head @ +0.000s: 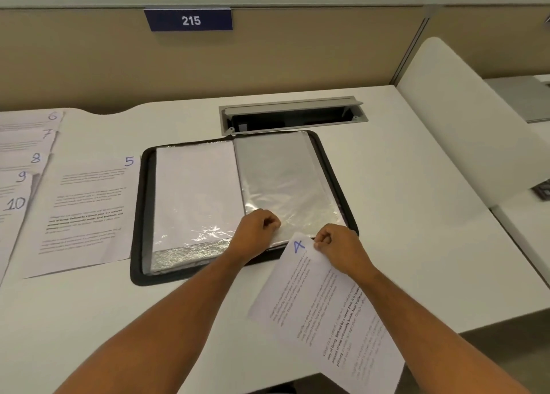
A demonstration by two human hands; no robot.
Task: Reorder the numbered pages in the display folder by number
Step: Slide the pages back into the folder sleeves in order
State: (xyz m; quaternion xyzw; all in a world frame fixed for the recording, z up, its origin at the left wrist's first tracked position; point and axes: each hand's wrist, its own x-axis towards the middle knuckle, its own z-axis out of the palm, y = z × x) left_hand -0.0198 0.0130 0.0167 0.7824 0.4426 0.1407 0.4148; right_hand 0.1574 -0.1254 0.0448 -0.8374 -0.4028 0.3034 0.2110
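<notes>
The black display folder [140, 215] lies open in the middle of the desk. Its left sleeve [193, 191] holds a white sheet; its right sleeve [282, 179] looks clear and empty. My left hand [259, 230] pinches the near edge of the right sleeve. My right hand [339, 247] pinches the top corner of page 4 [327, 313], which hangs tilted over the desk's front edge just below the folder. Page 5 [86, 212] lies flat to the left of the folder. Pages 6 to 10 [26, 161] are fanned out at the far left.
An open cable hatch [291, 115] sits in the desk behind the folder. A beige partition with a "215" label [190, 20] closes the back. A white side divider [464, 131] stands at the right.
</notes>
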